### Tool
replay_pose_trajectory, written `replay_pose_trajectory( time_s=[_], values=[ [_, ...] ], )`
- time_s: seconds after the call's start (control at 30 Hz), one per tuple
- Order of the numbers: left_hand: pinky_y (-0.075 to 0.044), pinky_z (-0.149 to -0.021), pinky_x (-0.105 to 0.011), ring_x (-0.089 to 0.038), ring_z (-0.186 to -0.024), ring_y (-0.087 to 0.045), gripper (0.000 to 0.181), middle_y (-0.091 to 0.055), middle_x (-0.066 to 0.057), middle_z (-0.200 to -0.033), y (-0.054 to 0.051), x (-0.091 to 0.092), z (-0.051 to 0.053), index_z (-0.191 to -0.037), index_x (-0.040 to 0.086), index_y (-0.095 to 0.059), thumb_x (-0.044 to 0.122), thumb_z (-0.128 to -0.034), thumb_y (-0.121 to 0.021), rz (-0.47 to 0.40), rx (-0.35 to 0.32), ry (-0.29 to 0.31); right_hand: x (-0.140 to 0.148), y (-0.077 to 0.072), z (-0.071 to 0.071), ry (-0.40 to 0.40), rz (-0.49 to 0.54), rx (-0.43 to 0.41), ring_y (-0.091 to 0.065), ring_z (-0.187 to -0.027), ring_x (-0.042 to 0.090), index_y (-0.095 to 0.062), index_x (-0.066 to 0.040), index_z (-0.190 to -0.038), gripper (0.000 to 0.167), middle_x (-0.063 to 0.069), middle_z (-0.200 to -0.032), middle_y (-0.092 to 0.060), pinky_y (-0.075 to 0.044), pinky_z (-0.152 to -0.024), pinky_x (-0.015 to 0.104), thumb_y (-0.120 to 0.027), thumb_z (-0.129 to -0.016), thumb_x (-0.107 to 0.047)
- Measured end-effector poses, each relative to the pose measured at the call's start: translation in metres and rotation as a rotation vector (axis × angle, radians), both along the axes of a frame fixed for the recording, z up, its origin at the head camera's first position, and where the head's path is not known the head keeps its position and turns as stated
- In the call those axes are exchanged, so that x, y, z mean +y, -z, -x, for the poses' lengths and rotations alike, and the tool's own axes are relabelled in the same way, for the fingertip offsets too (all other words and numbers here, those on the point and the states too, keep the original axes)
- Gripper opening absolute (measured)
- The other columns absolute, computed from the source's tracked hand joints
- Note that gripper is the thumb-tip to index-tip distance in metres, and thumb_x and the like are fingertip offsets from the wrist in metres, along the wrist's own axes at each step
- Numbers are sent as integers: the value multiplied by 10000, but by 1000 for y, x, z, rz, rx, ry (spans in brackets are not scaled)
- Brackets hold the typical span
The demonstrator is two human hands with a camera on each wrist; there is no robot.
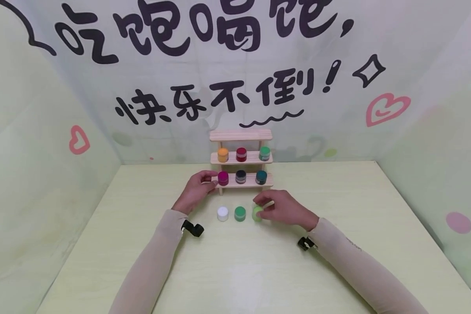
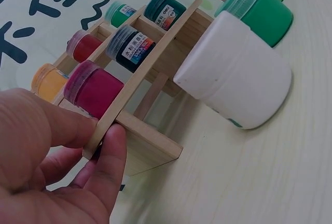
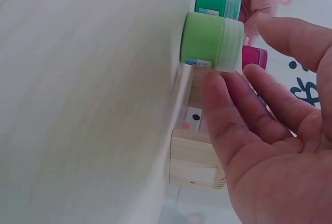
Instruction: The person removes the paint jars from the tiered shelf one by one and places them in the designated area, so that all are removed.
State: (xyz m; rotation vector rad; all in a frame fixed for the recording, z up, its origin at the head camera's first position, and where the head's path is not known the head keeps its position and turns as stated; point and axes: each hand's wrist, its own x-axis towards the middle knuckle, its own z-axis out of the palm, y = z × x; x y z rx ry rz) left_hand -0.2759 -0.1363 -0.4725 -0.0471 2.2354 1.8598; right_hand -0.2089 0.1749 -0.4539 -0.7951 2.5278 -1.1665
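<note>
My left hand (image 1: 196, 188) grips the left end of the lowest shelf of a small wooden tiered rack (image 1: 241, 136); in the left wrist view the thumb lies on top, beside a magenta paint jar (image 2: 94, 90), and fingers are underneath. Over a light green paint jar (image 1: 256, 213) on the table is my right hand (image 1: 285, 209). The right wrist view shows its thumb and fingers spread around the lid of that light green jar (image 3: 205, 40), the thumb apart from it. A green jar (image 1: 240, 213) and a white jar (image 1: 222, 213) stand to its left in a row.
Dark (image 1: 240, 176) and teal (image 1: 261, 177) jars share the lowest shelf with the magenta one. Orange (image 1: 223, 155), red (image 1: 241, 154) and green (image 1: 264, 153) jars stand on the middle shelf. Behind the table (image 1: 235, 270) hangs a printed cloth (image 1: 172, 144).
</note>
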Motion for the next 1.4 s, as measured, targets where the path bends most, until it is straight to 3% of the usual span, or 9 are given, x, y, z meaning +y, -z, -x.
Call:
replay_pose_trajectory(
  time_s=[0.37, 0.6, 0.73, 1.07, 1.4],
  values=[
    [-641, -960, -289, -229, -1084, -543, 366, -504, -111, -1217, -1, 0, 0, -1385, 101, -643, 60, -1022, -662, 8, 9, 9, 3, -16, 3, 43, 68, 64, -726, -1108, 281, -701, -6, -1254, 364, 186, -1232, -731, -665, -928, 398, -810, -951, -176],
    [-638, -986, -311, -238, -1116, -541, 363, -491, -110, -1237, -4, 0, -1, -1380, 110, -643, 56, -1022, -659, 11, 5, 15, 6, -28, 10, 84, 96, 138, -735, -1056, 225, -732, -89, -1200, 286, 154, -1185, -749, -673, -893, 375, -818, -939, -168],
    [-640, -977, -306, -236, -1109, -541, 368, -481, -106, -1222, -4, -1, -2, -1386, 110, -652, 49, -1023, -654, 13, 17, 24, 9, -32, 17, 110, 114, 176, -743, -1032, 214, -741, -66, -1196, 268, 117, -1154, -768, -672, -866, 370, -804, -945, -138],
    [-641, -956, -278, -220, -1087, -555, 362, -471, -93, -1188, -4, -1, 0, -1390, 126, -676, 71, -1033, -657, 22, 33, 42, 14, -41, 43, 312, 180, 194, -735, -1025, 245, -736, -38, -1196, 271, 97, -1137, -774, -653, -815, 278, -772, -975, -191],
    [-636, -990, -326, -237, -1085, -532, 356, -489, -85, -1172, -3, -3, 4, -1384, 142, -681, 94, -1031, -666, 42, 2, 53, 18, -44, 65, 450, 216, 202, -710, -1077, 270, -695, -64, -1257, 318, 123, -1183, -734, -656, -925, 418, -753, -995, -234]
  ],
)
